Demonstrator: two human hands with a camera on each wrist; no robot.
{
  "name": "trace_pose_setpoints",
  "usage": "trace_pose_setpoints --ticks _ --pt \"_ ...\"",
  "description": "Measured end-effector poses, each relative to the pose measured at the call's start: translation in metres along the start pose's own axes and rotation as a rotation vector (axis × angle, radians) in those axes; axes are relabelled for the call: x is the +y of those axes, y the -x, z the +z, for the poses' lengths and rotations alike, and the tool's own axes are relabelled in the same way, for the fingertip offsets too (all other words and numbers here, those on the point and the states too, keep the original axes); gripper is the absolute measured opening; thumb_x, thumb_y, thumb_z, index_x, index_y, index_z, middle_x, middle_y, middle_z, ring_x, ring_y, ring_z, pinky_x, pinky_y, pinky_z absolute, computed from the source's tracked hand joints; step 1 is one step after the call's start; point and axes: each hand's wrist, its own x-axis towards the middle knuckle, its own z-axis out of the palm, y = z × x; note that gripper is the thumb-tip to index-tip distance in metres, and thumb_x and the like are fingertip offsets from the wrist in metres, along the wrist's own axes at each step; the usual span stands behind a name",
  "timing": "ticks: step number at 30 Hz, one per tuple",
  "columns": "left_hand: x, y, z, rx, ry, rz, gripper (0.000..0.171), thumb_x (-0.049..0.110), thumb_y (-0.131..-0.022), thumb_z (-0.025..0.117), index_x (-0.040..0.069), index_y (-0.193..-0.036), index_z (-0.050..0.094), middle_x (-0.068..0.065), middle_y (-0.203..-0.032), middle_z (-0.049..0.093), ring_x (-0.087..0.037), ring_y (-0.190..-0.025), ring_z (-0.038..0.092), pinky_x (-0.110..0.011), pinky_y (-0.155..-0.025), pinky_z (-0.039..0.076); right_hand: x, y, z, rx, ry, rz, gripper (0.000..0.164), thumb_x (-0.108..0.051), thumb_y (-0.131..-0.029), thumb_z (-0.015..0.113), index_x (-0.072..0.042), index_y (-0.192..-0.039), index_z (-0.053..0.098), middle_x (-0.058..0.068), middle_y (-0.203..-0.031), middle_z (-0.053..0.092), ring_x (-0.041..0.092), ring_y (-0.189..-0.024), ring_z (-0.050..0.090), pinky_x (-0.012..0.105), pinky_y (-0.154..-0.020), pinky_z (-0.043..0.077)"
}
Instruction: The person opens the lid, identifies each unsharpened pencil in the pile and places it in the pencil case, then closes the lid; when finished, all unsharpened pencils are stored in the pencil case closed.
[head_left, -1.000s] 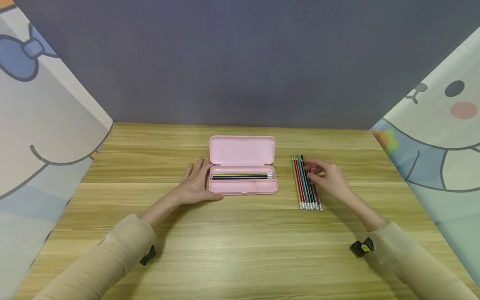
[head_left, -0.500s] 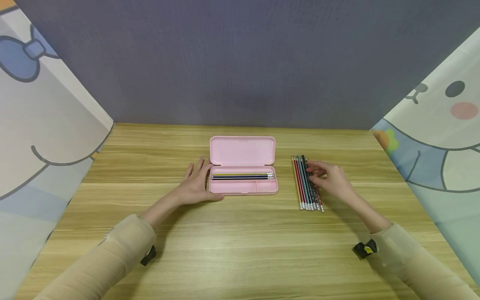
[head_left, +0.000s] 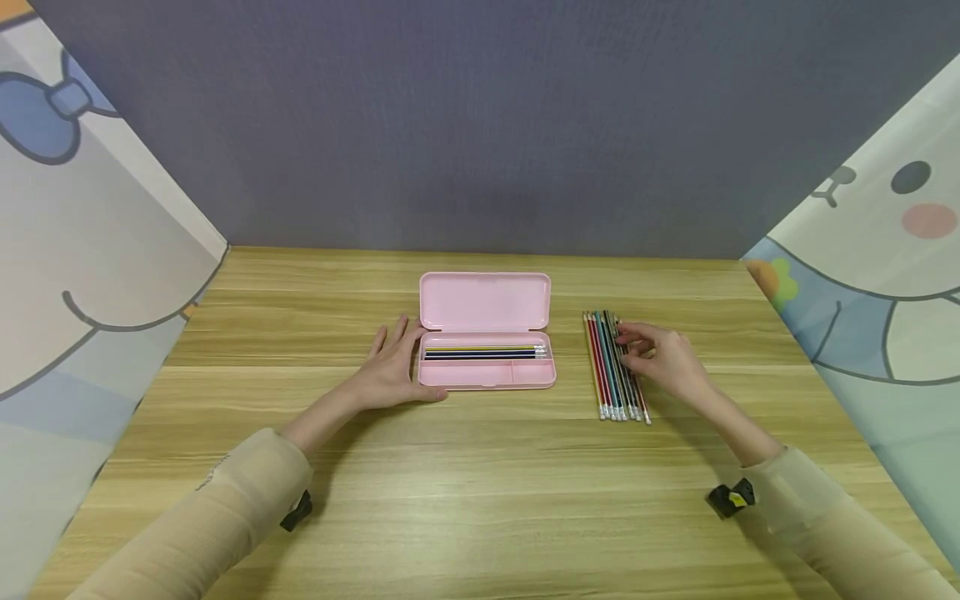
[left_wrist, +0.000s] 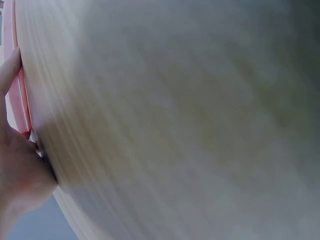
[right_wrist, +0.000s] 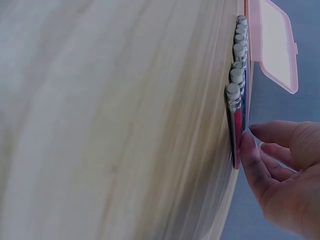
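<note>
A pink pencil case (head_left: 486, 374) lies with its lid raised in the head view, several pencils (head_left: 483, 352) in its back compartment. My left hand (head_left: 386, 373) rests at the case's left end, fingers spread and fairly straight, thumb along the front edge. In the left wrist view the thumb (left_wrist: 10, 70) touches the pink side. To the right, a row of pencils (head_left: 606, 367) lies on the table, erasers toward me. My right hand (head_left: 663, 358) pinches a dark pencil at the row's right side between thumb and fingers; the fingertips partly hide it. A red pencil (right_wrist: 237, 130) lies outermost in the right wrist view.
The wooden table (head_left: 480, 483) reaches up to a dark grey panel (head_left: 480, 125) at the back. Printed cartoon panels (head_left: 885, 275) stand on both sides. The case's front is divided into two compartments.
My right hand has shifted slightly right, and the rightmost pencils have moved with it, leaving a small gap in the row. The left hand and the case have stayed still.
</note>
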Motion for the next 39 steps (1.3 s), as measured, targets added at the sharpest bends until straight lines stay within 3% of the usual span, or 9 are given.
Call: trace_pose_setpoints --ticks 4,9,16,24,32,39 --pt "0.000 0.000 0.000 0.001 -0.001 0.004 0.101 0.053 -0.076 0.086 0.016 -0.153 0.031 -0.016 -0.172 0.022 -0.042 -0.162 -0.001 -0.063 -0.129 -0.008 -0.004 0.000 -0.002 -0.028 0.009 0.035 0.050 0.002 -0.088 0.074 0.006 -0.136 0.061 0.024 -0.115 0.075 0.034 -0.091 0.075 0.013 -0.066 0.055" --pt "0.000 0.000 0.000 0.000 -0.005 0.000 0.102 0.054 -0.076 0.086 0.016 -0.154 0.031 -0.016 -0.172 0.021 -0.041 -0.162 -0.001 -0.063 -0.129 -0.008 -0.008 0.000 -0.002 -0.037 0.018 0.074 0.050 0.000 -0.089 0.074 0.006 -0.137 0.060 0.024 -0.118 0.075 0.036 -0.092 0.075 0.015 -0.065 0.057" --pt "0.000 0.000 0.001 0.004 -0.007 -0.002 0.103 0.054 -0.076 0.086 0.016 -0.154 0.031 -0.016 -0.172 0.021 -0.041 -0.162 -0.001 -0.063 -0.129 -0.008 -0.011 -0.001 0.001 0.001 0.024 0.056 0.048 0.000 -0.087 0.075 0.008 -0.133 0.062 0.026 -0.116 0.074 0.038 -0.090 0.076 0.024 -0.065 0.062" --pt "0.000 -0.001 0.001 0.006 -0.011 -0.010 0.103 0.054 -0.075 0.086 0.016 -0.154 0.031 -0.016 -0.172 0.021 -0.041 -0.162 0.000 -0.062 -0.129 -0.007 -0.013 0.000 0.002 0.023 0.014 0.057 0.047 0.004 -0.087 0.074 0.008 -0.132 0.063 0.027 -0.115 0.074 0.040 -0.093 0.076 0.019 -0.065 0.059" --pt "0.000 -0.001 0.001 0.005 -0.007 -0.002 0.103 0.054 -0.076 0.086 0.016 -0.154 0.031 -0.014 -0.173 0.020 -0.041 -0.162 -0.001 -0.063 -0.129 -0.008 -0.018 0.002 0.002 0.016 0.046 0.066 0.048 0.004 -0.087 0.071 0.009 -0.133 0.062 0.028 -0.116 0.073 0.041 -0.094 0.076 0.028 -0.065 0.062" --pt "0.000 0.000 0.001 0.007 -0.009 -0.002 0.102 0.055 -0.075 0.086 0.016 -0.153 0.032 -0.015 -0.172 0.021 -0.041 -0.162 -0.001 -0.063 -0.129 -0.008 -0.022 0.000 0.001 -0.023 0.072 0.095 0.052 0.004 -0.085 0.073 0.009 -0.135 0.060 0.028 -0.120 0.072 0.039 -0.092 0.076 0.021 -0.058 0.056"
